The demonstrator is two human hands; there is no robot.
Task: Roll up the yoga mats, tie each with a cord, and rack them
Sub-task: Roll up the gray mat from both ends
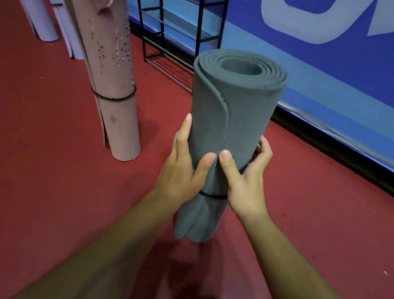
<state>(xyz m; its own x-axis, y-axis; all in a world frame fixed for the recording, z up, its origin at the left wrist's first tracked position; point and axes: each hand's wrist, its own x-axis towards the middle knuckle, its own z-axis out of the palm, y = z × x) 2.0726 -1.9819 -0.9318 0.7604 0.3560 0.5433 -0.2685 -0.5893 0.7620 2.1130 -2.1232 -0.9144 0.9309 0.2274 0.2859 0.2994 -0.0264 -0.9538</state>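
Near centre, the left hand [181, 172] and right hand [246, 182] grip the rolled grey mat [232, 109] upright, fingers curled round its sides and thumbs meeting on its front, just above the black cord [212, 196] that circles it. Farther left, a tied pink mat [112, 66] stands on the red floor [30, 155]. The black rack [178, 24] stands beyond, against the blue wall [346, 80].

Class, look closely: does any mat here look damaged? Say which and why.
The pink mat beside the black rack: small gouges pit its side and a torn flap hangs near its top. The grey mat looks sound.
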